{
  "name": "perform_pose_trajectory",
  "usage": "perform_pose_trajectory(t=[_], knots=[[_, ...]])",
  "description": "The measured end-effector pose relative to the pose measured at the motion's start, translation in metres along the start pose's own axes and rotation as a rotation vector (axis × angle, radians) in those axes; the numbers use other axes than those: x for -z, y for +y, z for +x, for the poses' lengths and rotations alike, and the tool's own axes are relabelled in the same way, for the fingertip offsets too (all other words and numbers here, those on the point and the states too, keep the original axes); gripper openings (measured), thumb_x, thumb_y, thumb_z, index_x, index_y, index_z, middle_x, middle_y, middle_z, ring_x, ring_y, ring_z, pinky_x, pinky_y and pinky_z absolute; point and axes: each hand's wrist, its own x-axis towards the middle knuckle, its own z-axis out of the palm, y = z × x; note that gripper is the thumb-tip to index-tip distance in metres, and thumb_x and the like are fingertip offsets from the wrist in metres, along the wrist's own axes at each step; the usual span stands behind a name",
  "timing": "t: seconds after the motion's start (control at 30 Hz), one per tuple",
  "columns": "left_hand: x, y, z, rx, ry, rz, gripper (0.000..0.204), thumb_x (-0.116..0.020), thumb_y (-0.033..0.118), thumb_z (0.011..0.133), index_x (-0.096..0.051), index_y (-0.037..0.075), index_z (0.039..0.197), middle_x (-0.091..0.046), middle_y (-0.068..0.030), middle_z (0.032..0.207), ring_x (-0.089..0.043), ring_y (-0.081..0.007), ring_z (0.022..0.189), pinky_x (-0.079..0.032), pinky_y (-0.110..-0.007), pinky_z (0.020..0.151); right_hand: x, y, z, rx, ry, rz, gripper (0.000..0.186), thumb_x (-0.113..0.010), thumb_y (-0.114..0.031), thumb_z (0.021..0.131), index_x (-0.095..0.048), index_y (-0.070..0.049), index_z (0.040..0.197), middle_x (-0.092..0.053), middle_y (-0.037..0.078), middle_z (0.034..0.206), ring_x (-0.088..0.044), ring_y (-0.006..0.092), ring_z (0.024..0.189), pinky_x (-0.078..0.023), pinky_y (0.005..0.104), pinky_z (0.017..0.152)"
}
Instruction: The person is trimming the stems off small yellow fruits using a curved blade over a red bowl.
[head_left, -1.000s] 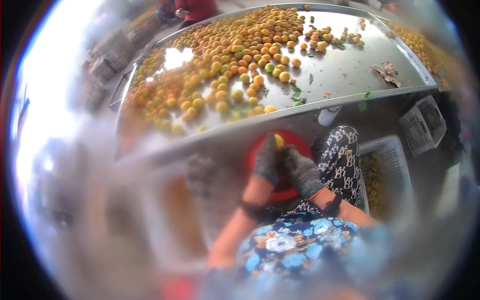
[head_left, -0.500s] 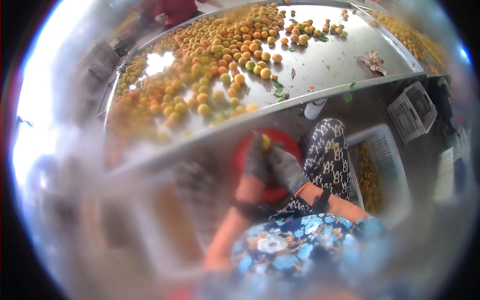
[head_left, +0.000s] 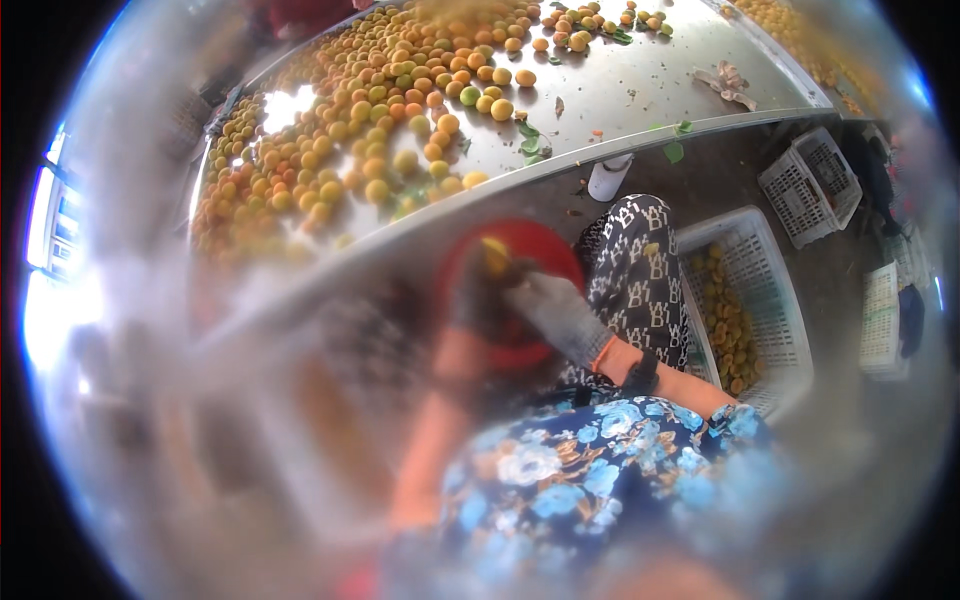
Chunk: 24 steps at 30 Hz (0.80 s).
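"Left side?"
"Left gloved hand [head_left: 482, 295], blurred, looks closed round a yellow fruit [head_left: 495, 256], over the red basin [head_left: 548, 245]."
"Right?"
"Right gloved hand [head_left: 553, 308] just beside it, fingertips murky; can't tell if it's gripping anything. Further right, white crate [head_left: 778, 275] with brownish pieces [head_left: 733, 335]."
"Step?"
"Two-handed working of that fruit, I'd judge. Next move calls for a steady left hold, free right fingers."

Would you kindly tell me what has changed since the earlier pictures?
Mainly the view: the table, red tub and crate have slid up and left in the picture, suggesting a head turn down and right. Nothing was visibly taken up or let go. As before, the left hand holds a yellow fruit over the tub, with the right hand close beside it.
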Motion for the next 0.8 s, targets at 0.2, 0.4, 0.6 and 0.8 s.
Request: perform_pose_trajectory(t=[0.2, 0.4, 0.6, 0.8], knots=[[0.014, 0.021, 0.0, 0.144, -0.186, 0.013, 0.041, -0.063, 0.037, 0.092, -0.063, 0.002, 0.112, -0.067, -0.0146, 0.102, -0.068, -0.0297, 0.083, -0.057, -0.043, 0.084, 0.027, -0.006, 0.011, 0.326, 0.133, -0.24, 0.039, -0.082, -0.03, 0.081, -0.067, -0.007, 0.109, -0.072, 0.011, 0.098, -0.069, 0.0196, 0.089, -0.054, 0.0352, 0.082], [-0.024, 0.005, -0.022, 0.165, -0.227, -0.149, 0.039, -0.061, 0.026, 0.094, -0.057, 0.002, 0.125, -0.066, -0.0143, 0.115, -0.065, -0.0271, 0.102, -0.052, -0.04, 0.097, 0.037, -0.027, 0.022, 0.33, -0.154, -0.021, 0.041, -0.082, -0.018, 0.081, -0.068, -0.007, 0.117, -0.072, 0.008, 0.104, -0.067, 0.0141, 0.098, -0.053, 0.0317, 0.09], [-0.044, 0.033, -0.042, 0.209, -0.16, 0.241, 0.024, -0.068, 0.027, 0.093, -0.068, 0.008, 0.108, -0.067, -0.004, 0.092, -0.064, -0.0153, 0.088, -0.055, -0.031, 0.077, 0.039, -0.033, 0.023, 0.139, -0.162, 0.018, 0.039, -0.08, -0.01, 0.08, -0.068, -0.005, 0.117, -0.072, 0.006, 0.106, -0.065, 0.0111, 0.099, -0.053, 0.0294, 0.092], [-0.047, 0.031, -0.035, 0.125, -0.042, 0.688, 0.02, -0.067, 0.024, 0.092, -0.068, 0.011, 0.107, -0.065, -0.0024, 0.088, -0.064, -0.0161, 0.08, -0.057, -0.029, 0.066, 0.038, -0.033, 0.019, 0.102, -0.19, 0.016, 0.039, -0.077, -0.007, 0.081, -0.067, -0.004, 0.119, -0.071, 0.006, 0.107, -0.065, 0.0117, 0.1, -0.053, 0.0296, 0.092]])
